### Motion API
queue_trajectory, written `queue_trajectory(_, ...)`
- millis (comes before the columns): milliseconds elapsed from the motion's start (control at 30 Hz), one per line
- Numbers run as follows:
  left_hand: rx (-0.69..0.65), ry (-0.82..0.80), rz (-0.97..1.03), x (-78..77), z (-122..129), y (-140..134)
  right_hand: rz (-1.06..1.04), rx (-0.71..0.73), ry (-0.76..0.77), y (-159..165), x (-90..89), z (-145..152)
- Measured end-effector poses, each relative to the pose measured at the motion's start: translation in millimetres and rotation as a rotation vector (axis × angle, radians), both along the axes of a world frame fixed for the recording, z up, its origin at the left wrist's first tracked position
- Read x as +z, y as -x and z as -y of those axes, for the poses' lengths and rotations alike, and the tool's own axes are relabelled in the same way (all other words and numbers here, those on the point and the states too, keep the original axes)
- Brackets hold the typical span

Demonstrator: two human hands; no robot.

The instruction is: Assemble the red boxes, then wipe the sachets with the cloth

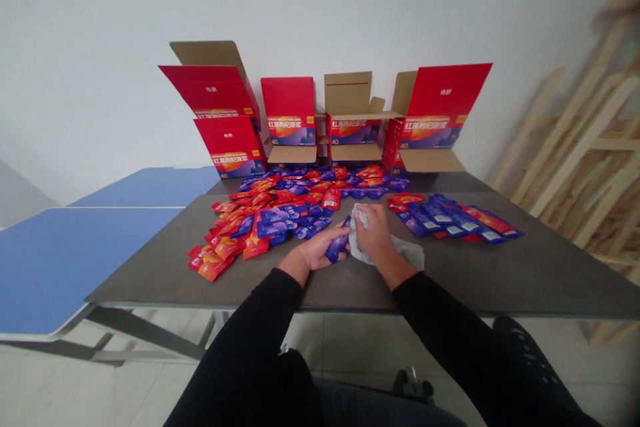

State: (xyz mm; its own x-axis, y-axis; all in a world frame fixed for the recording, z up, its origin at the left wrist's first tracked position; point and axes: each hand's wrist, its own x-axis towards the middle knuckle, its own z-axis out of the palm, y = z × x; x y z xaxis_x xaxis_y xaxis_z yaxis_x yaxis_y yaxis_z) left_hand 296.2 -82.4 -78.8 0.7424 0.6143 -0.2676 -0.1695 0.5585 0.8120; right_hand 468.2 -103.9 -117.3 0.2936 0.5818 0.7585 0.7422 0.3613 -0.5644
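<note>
Near the table's front edge, my left hand (pixel 321 248) is closed around a purple sachet (pixel 339 244), which is tilted with its upper end leaning right. My right hand (pixel 374 232) grips a crumpled grey-white cloth (pixel 358 221) right beside the sachet. The rest of the cloth trails under my wrist onto the table. To the left and behind my hands spreads a loose heap of red and purple sachets (pixel 280 215). On the right lies a neater group of purple and red sachets (pixel 445 219), fanned out and overlapping.
Several red cartons with raised flaps, such as an open carton (pixel 290 113), line the back of the grey table (pixel 165 267) by the wall. A blue table (pixel 135 227) adjoins on the left. Wooden slats (pixel 595 133) lean at the right. A dark chair part (pixel 525 353) shows below.
</note>
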Motion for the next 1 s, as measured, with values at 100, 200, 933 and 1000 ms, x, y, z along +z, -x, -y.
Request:
queue_trajectory(100, -0.016, 0.025, -0.012, -0.3, -2.6, 2.5, -0.014, -0.02, -0.004, -2.1, -0.2, -1.6)
queue_trajectory(200, -0.051, 0.067, -0.034, 2.8, -4.0, 6.4, -0.031, -0.035, 0.008, -5.0, -0.9, -4.1)
queue_trajectory(933, 0.05, 0.093, 0.041, 65.3, -40.7, -83.6, 0.118, -0.107, 0.433, -0.2, -1.9, -9.9)
queue_trajectory(1000, 0.03, 0.062, -0.029, 67.2, -51.6, -110.0, 0.112, -0.134, 0.485, 1.4, -0.8, -9.0)
